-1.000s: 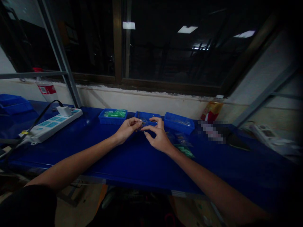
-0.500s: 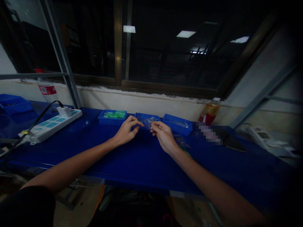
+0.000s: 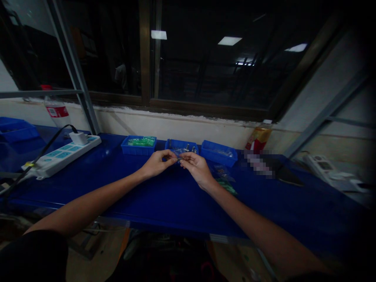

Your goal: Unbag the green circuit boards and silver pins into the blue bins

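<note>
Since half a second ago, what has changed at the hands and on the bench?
The right hand has moved left, bringing the small clear bag to the left hand, which stood apart from it. Their fingertips now meet; whether the left grips the bag is unclear. The blue boxes and power strip stayed put.
</note>
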The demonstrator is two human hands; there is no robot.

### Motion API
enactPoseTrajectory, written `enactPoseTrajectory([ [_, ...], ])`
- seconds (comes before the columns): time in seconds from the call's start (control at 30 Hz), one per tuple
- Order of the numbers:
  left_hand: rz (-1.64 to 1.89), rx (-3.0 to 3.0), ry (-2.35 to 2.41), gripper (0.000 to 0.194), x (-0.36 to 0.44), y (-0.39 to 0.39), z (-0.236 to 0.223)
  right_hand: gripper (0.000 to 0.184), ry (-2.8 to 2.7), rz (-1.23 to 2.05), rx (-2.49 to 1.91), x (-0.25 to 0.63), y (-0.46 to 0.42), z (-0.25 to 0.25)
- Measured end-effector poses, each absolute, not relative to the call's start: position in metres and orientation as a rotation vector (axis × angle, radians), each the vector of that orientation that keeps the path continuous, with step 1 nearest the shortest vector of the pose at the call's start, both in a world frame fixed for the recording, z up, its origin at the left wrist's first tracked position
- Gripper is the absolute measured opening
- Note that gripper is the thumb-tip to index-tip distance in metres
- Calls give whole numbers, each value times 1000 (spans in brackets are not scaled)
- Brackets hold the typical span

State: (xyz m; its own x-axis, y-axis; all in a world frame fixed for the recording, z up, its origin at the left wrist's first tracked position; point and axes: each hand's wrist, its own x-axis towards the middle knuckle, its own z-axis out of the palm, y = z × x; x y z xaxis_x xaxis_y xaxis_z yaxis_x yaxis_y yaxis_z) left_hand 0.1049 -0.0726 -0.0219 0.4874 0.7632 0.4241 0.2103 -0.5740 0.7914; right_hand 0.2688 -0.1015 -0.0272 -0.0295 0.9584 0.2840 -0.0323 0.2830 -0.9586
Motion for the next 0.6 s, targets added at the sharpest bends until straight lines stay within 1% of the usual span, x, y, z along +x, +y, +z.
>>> enactPoseTrajectory([
  [0.23, 964, 2053, 778, 22, 103, -69, -22, 20, -1398, 895, -984, 267, -106, -24],
  [0.4, 889, 2119, 824, 23, 101, -71, -22, 14, -1505, 907, -991, 269, -103, -26],
  [0.6, 749, 2341, 868, 18, 96, -74, -14, 14, -1554, 924, -1018, 270, -100, -32],
])
